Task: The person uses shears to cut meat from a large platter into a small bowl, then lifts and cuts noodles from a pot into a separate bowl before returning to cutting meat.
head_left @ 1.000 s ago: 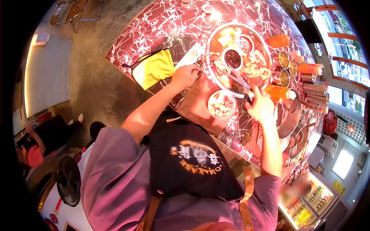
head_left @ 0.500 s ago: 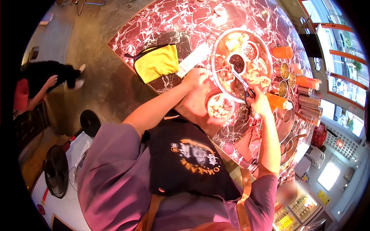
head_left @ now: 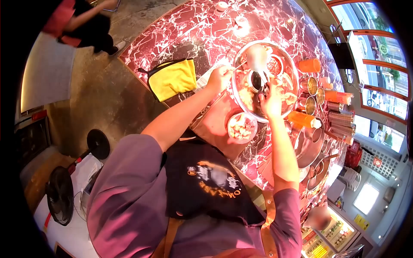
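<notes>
From the head camera, a round red marble table [head_left: 193, 30] fills the upper half of the view. A yellow cloth [head_left: 174, 78] lies near its left edge, with a pale slip of paper just beside it. To the right of the big metal tray [head_left: 238, 92] stand orange cups [head_left: 309, 65], small metal pots [head_left: 313, 86], an orange bottle [head_left: 303, 119] lying on its side, and stacked metal bowls [head_left: 312, 144]. A small bowl of pale food [head_left: 241, 127] sits just below the tray, between the two forearms. Another person walks by at the top left, well apart from the table.

The tray holds pieces of food and two small sauce dishes [head_left: 275, 65]. The left hand [head_left: 219, 79] is closed at the tray's left rim on a thin utensil that carries a pale piece above the tray. The right hand [head_left: 271, 101] is over the middle of the tray, fingers curled around dark-handled scissors [head_left: 263, 84]; the blades are blurred.
</notes>
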### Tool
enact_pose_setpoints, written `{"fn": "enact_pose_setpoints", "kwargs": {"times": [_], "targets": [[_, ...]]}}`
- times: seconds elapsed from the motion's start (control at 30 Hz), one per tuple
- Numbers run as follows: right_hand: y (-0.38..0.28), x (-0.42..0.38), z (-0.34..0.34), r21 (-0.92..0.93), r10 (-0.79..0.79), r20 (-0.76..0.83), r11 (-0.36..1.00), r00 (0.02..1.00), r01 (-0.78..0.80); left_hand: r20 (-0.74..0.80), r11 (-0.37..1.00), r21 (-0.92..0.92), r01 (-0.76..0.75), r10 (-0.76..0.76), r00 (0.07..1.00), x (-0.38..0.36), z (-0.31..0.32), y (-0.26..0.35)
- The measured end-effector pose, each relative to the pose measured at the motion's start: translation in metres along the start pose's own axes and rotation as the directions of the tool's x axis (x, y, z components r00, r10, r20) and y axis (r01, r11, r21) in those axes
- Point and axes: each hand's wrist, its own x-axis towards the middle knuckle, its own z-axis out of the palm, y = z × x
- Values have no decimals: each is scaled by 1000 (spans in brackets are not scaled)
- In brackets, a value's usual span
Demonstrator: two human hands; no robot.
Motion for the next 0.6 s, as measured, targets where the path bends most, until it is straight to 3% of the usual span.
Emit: {"fn": "enact_pose_setpoints", "kwargs": {"times": [0.03,0.1,0.23,0.3,0.37,0.43,0.53,0.6], "targets": [[4,0,12,57,30,7,998,1000,-30,-7,1000,-1,0,0,1000,3,3,-10],[10,-5,27,140,89,58,986,994,-96,-75,980,167,-106,119,990,2,8,-25],[23,-11,29,77,46,62,996,997,-50,-70,942,303,-141,170,983,0,7,-41],[26,-8,25,42,52,84,998,995,-56,-31,961,268,-72,83,996,1,6,-29],[20,0,15,0,187,196,982,963,-191,8,972,236,-2,0,1000,4,3,-21],[13,5,10,-53,191,181,981,965,-184,58,931,320,-177,167,984,9,-1,-20],[13,11,15,-55,101,88,994,991,-96,109,917,347,-196,168,980,9,-4,-17],[14,12,14,-33,130,134,991,982,-126,93,930,286,-230,212,973,11,-2,-22]]}}
